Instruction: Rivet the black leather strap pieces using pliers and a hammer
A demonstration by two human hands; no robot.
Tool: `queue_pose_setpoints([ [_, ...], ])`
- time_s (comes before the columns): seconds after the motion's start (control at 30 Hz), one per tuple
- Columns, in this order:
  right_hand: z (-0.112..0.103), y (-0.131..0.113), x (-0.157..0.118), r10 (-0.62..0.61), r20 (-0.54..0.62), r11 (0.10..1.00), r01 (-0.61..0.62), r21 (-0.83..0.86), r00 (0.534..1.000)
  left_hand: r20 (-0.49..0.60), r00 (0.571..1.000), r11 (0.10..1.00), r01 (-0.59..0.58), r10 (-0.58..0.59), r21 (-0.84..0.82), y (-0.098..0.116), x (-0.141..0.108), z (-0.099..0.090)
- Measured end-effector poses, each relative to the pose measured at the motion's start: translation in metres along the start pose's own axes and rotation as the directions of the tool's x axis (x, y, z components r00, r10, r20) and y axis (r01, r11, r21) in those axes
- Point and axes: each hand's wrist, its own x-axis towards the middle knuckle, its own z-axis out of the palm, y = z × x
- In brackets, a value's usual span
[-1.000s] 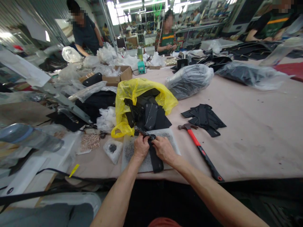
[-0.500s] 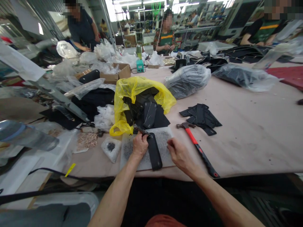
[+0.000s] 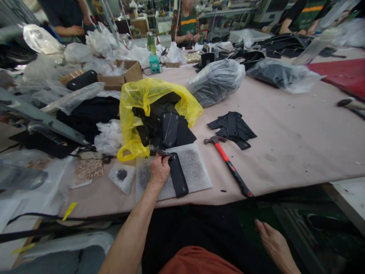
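Observation:
My left hand (image 3: 160, 167) is closed around a slim metal punch (image 3: 159, 151), which lies slantwise over the top end of a long black panel (image 3: 179, 177). That panel, with rounded corners, rests on a whitish, scuffed cutting board (image 3: 199, 167). My right hand (image 3: 273, 241) is below the table edge at the lower right, fingers loosely bent and a little apart, nothing visible in them. A claw hammer (image 3: 230, 167) with a red and black handle lies right of the board. Between board and hammer handle is a small black scrap (image 3: 223, 191).
Behind the board, a yellow plastic bag (image 3: 131, 114) spills black panels. More black pieces (image 3: 235, 127) lie piled beyond the hammer. Left of the board are a white block (image 3: 122, 177) and a bag of coppery bits (image 3: 89, 167). Wrapped bundles (image 3: 218, 82) and several people stand farther back.
My right hand has moved from beside the board to below the table edge, right and nearer me. My left hand keeps the punch on the panel. The view has tilted down.

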Motion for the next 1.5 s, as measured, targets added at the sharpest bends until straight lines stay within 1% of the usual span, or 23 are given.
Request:
queue_pose_setpoints([
  [0.07,0.003,0.003,0.000,0.043,-0.005,0.999,-0.043,0.028,0.999,0.009,1.000,1.000,-0.004,0.003,0.011,0.001,0.001,-0.001],
  [0.23,0.010,-0.007,0.004,0.126,-0.047,0.972,-0.113,0.205,0.991,0.001,1.000,0.998,-0.024,0.024,0.062,0.005,0.003,-0.003],
  [0.37,0.017,0.006,0.013,0.195,-0.060,0.933,-0.167,0.318,0.979,0.003,1.000,0.993,-0.019,0.019,0.115,0.002,0.006,0.001],
  [0.5,0.024,0.021,0.010,0.264,-0.029,0.876,-0.227,0.425,0.964,0.016,1.000,0.987,-0.003,0.000,0.162,0.004,0.008,0.001],
  [0.57,0.025,0.025,0.007,0.289,-0.021,0.858,-0.249,0.450,0.957,0.021,1.000,0.982,0.006,-0.010,0.188,0.007,0.007,0.000],
  [0.63,0.025,0.028,0.005,0.308,-0.037,0.851,-0.259,0.457,0.951,0.026,0.999,0.978,0.015,-0.021,0.206,0.009,0.007,-0.001],
  [0.8,0.017,0.034,0.008,0.342,-0.157,0.862,-0.243,0.445,0.927,0.015,1.000,0.978,0.019,-0.023,0.207,0.010,0.008,-0.001],
  [0.87,0.012,0.034,0.009,0.349,-0.173,0.862,-0.242,0.446,0.921,0.009,1.000,0.978,0.010,-0.013,0.206,0.007,0.008,0.001],
  [0.97,0.005,0.025,0.005,0.326,-0.128,0.865,-0.241,0.439,0.936,0.008,1.000,0.980,-0.018,0.017,0.200,0.003,0.009,0.003],
  [1.07,0.002,-0.001,-0.005,0.228,-0.066,0.893,-0.182,0.411,0.971,-0.008,0.999,0.983,-0.037,0.039,0.182,0.001,0.009,0.003],
  [1.1,0.001,-0.013,-0.008,0.172,-0.062,0.908,-0.134,0.398,0.983,-0.006,0.999,0.984,-0.040,0.042,0.175,0.002,0.008,0.003],
  [1.17,0.001,-0.042,-0.014,-0.007,-0.106,0.935,0.044,0.352,0.994,-0.009,0.999,0.987,-0.037,0.039,0.157,0.003,0.006,0.001],
  [1.2,0.001,-0.058,-0.017,-0.158,-0.169,0.933,0.202,0.296,0.973,-0.009,0.999,0.989,-0.033,0.035,0.146,0.003,0.005,0.001],
  [1.23,0.000,-0.075,-0.019,-0.315,-0.228,0.900,0.366,0.237,0.921,-0.009,0.999,0.991,-0.030,0.032,0.130,0.003,0.005,0.000],
  [1.27,0.000,-0.094,-0.021,-0.461,-0.274,0.839,0.516,0.175,0.844,-0.009,1.000,0.993,-0.028,0.030,0.111,0.003,0.005,0.000],
  [1.3,0.000,-0.114,-0.022,-0.592,-0.305,0.755,0.646,0.114,0.746,-0.010,0.999,0.995,-0.029,0.030,0.091,0.002,0.005,0.000],
  [1.33,-0.001,-0.135,-0.025,-0.693,-0.308,0.668,0.742,0.066,0.651,-0.020,1.000,0.997,-0.021,0.022,0.071,0.002,0.005,0.000],
  [1.37,0.000,-0.157,-0.027,-0.774,-0.283,0.585,0.811,0.026,0.567,-0.027,1.000,0.999,-0.010,0.011,0.049,0.001,0.005,0.000],
  [1.4,0.001,-0.178,-0.029,-0.836,-0.234,0.512,0.859,-0.008,0.496,-0.032,0.999,1.000,0.001,0.000,0.026,0.001,0.004,-0.001],
  [1.43,0.003,-0.199,-0.031,-0.880,-0.156,0.460,0.887,-0.038,0.449,-0.033,0.999,1.000,0.012,-0.012,0.004,0.001,0.004,-0.001],
  [1.47,0.006,-0.218,-0.033,-0.904,-0.066,0.425,0.902,-0.070,0.421,-0.031,0.999,1.000,0.024,-0.024,-0.017,0.001,0.003,-0.002],
  [1.5,0.010,-0.234,-0.033,-0.913,0.019,0.404,0.909,-0.102,0.407,-0.028,0.999,0.999,0.035,-0.036,-0.038,0.001,0.002,-0.003],
])
